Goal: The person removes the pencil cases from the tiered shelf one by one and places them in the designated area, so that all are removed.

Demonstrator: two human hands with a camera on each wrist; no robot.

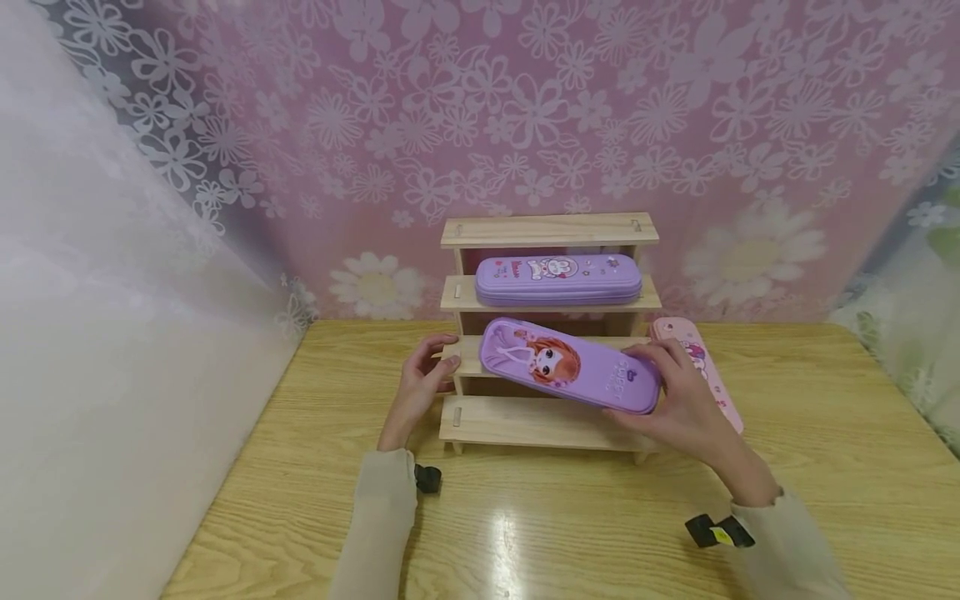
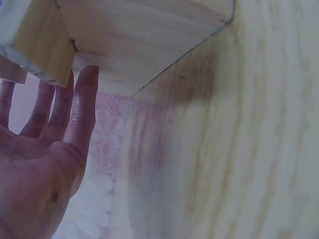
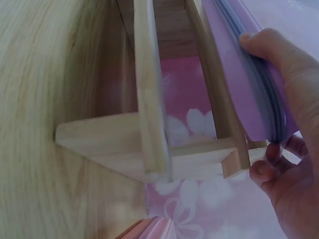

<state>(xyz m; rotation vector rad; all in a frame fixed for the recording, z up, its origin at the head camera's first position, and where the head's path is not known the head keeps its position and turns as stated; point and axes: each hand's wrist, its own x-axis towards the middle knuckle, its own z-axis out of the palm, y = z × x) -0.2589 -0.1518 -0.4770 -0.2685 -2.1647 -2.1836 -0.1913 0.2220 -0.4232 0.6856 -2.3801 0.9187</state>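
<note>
A purple pencil case [image 1: 570,367] with a red-haired doll picture and "SWEET" lettering slants over the third board of a small wooden tiered rack [image 1: 540,417]. My right hand [image 1: 682,400] grips its right end, with the thumb on the near side and the fingers around the far side. In the right wrist view the thumb presses near the case's dark zipper [image 3: 266,94]. At the rack's left side my left hand [image 1: 427,375] holds the end of that same board, fingers behind and thumb in front. The left wrist view shows those fingers reaching up past the board end [image 2: 45,45].
Another purple pencil case [image 1: 558,281], with a bunny picture, lies on the rack's second board. A pink pencil case [image 1: 705,371] rests on the wood-grain table [image 1: 300,500] right of the rack. A pink flowered cloth [image 1: 480,125] hangs behind, with a pale curtain [image 1: 112,333] on the left.
</note>
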